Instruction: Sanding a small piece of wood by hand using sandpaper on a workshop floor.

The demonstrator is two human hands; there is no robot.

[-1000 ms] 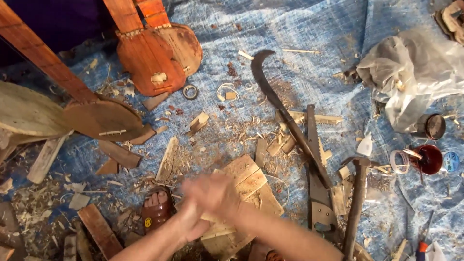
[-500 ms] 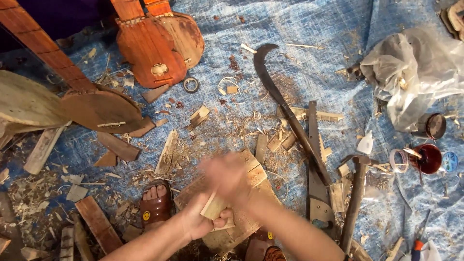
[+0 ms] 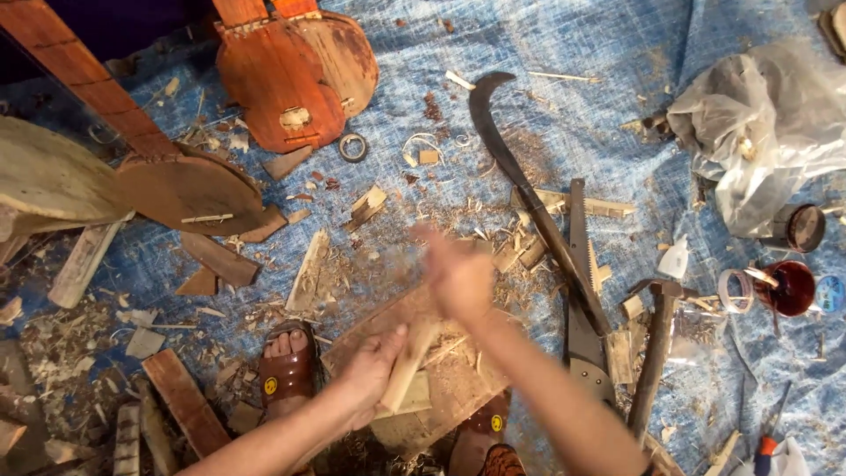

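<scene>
**A Stick of Wood Held Over a Board**

The wood stick (image 3: 407,363) was pale and thin. Its long side ran from low on the left to high on the right, so its top end pointed up and a bit to the right. It stood tilted over a flat wood board (image 3: 441,388) on the floor, near the bottom middle of the view.

The left hand (image 3: 374,368) was wrapped around the low part of the stick, with the fingers closed tight on it. The right hand (image 3: 458,275) was just above the top of the stick. It was blurry, so it was too hard to tell if its fingers were closed or loose, or if they held something.

A foot in a brown sandal (image 3: 286,370) was just left of the board. To the right lay a saw (image 3: 582,291), a long curved blade (image 3: 511,167) and a hammer (image 3: 656,353). Wood chips were all over the blue tarp (image 3: 573,53). Two reddish guitar-shaped bodies (image 3: 291,79) lay up top, and a clear plastic bag (image 3: 758,132) was far right.
</scene>
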